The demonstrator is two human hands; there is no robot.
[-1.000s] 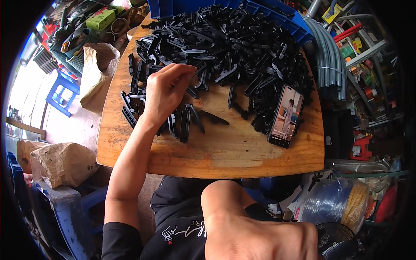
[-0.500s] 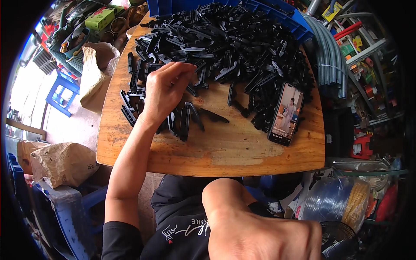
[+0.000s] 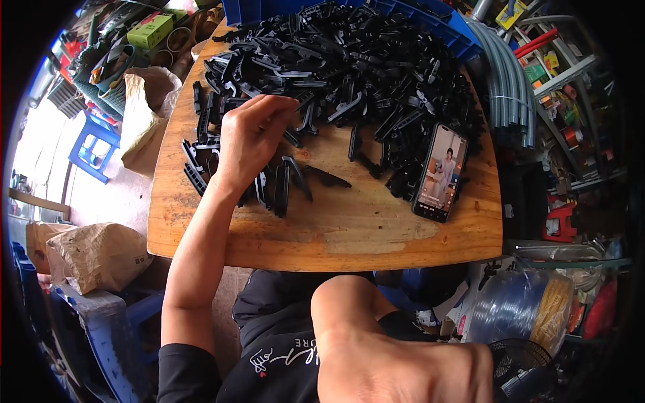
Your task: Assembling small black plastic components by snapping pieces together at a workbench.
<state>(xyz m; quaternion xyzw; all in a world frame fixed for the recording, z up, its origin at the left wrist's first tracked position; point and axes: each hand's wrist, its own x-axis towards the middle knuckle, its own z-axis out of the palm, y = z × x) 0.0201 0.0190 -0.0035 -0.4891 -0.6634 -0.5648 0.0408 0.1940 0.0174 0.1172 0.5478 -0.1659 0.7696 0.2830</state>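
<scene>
Ok, left hand (image 3: 252, 144) is out on the wooden table (image 3: 376, 235), fingers curled down into the near edge of the big pile of black plastic clips (image 3: 356, 74). Looks like it's pinching one or two pcs at the fingertips, but the back of the hand hides the grip, so can't confirm exactly what's held. Just below the palm sits a small row of clips (image 3: 275, 185) lined up side by side, apart from the loose heap; my guess is they're grouped there to keep sorted pcs separate from the unsorted ones.

Right hand (image 3: 403, 366) is close under the cam at the bottom of the frame, off the table. Only its back shows, fingers not visible, so can't tell whether it's clenched or holding anything.

Phone (image 3: 440, 173) lies screen up at the right of the pile w/ a video on, prob angled for viewing while working. Blue crate (image 3: 430, 20) sits behind the heap. Paper sack (image 3: 144, 114) stands off the table's left edge.
</scene>
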